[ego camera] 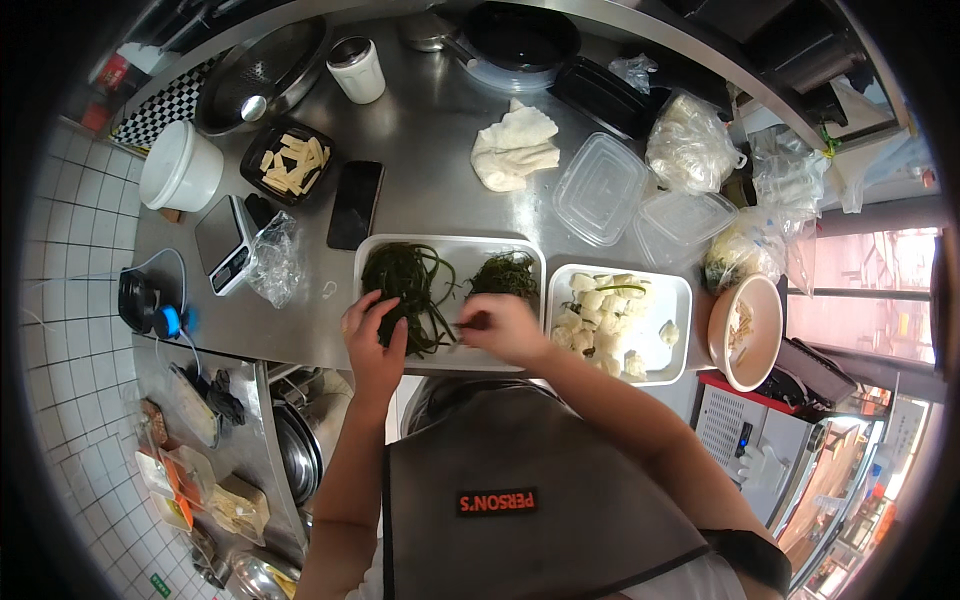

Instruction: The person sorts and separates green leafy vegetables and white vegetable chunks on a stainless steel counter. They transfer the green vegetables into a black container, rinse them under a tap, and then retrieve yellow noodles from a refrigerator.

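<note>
A white tray [459, 244] lies at the counter's near edge, with long dark green vegetable strands [403, 270] at its left and a smaller pile of finer green strands [504, 276] at its right. My left hand [375, 334] rests on the long strands, thumb and fingers apart. Over the middle of the tray, my right hand [501, 326] is slightly blurred, its fingertips pinched on a small dark piece beside the strands. A second white tray [679, 341] stands to the right with pale cauliflower-like chunks [600, 319] and a green strand on top.
A phone [355, 205], a digital scale [225, 244], crumpled plastic wrap [274, 259] and a black bowl of pale sticks [289, 166] lie left. Beyond the trays are a cream cloth [516, 146] and clear lids [602, 189]. A beige bowl [744, 330] stands at the right edge.
</note>
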Tool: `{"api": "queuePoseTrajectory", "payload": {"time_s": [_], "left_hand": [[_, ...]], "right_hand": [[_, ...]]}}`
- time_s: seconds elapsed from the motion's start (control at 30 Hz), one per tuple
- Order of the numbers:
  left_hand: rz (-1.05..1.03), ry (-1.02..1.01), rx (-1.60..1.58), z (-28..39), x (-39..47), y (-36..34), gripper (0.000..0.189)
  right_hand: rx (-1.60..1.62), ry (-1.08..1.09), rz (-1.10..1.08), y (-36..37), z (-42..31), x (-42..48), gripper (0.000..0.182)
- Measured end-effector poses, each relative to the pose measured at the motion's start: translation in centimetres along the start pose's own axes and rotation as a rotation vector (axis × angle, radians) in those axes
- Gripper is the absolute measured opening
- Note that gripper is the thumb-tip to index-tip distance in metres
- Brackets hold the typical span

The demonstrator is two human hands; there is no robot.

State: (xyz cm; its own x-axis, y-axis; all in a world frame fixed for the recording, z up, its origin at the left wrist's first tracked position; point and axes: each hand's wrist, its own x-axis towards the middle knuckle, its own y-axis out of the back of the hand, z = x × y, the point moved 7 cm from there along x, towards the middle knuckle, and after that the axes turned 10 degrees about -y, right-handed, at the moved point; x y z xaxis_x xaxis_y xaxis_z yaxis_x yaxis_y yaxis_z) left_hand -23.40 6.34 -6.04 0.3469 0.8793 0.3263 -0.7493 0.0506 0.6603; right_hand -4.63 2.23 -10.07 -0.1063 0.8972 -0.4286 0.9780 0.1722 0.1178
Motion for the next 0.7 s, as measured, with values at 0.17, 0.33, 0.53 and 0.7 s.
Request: {"api": "queuePoseTrajectory", "payload": {"time_s": [0.17, 0.33, 0.53, 0.7], "left_hand": [[0.017, 0.059, 0.071, -2.0, -2.0, 1.3, 0.026], [0.02, 0.116, 0.036, -2.6, -3.0, 2.1, 0.025], [-0.018, 0.05, 0.005, -1.3, -1.4, 0.6, 0.023], [-0.016, -0.037, -0.025, 0.2, 0.4, -0.3, 0.023]], "right_hand": [[-0.277, 0.034, 0.052, -4.3, -2.0, 2.2, 0.042], [-0.444, 0.14, 0.466, 6.8, -2.5, -4.1, 0.036], [-1.028, -0.216, 0.717, 18.7, 3.8, -9.2, 0.035], [-0.489, 0.01, 0.74, 20.8, 5.5, -10.8, 0.01]]}}
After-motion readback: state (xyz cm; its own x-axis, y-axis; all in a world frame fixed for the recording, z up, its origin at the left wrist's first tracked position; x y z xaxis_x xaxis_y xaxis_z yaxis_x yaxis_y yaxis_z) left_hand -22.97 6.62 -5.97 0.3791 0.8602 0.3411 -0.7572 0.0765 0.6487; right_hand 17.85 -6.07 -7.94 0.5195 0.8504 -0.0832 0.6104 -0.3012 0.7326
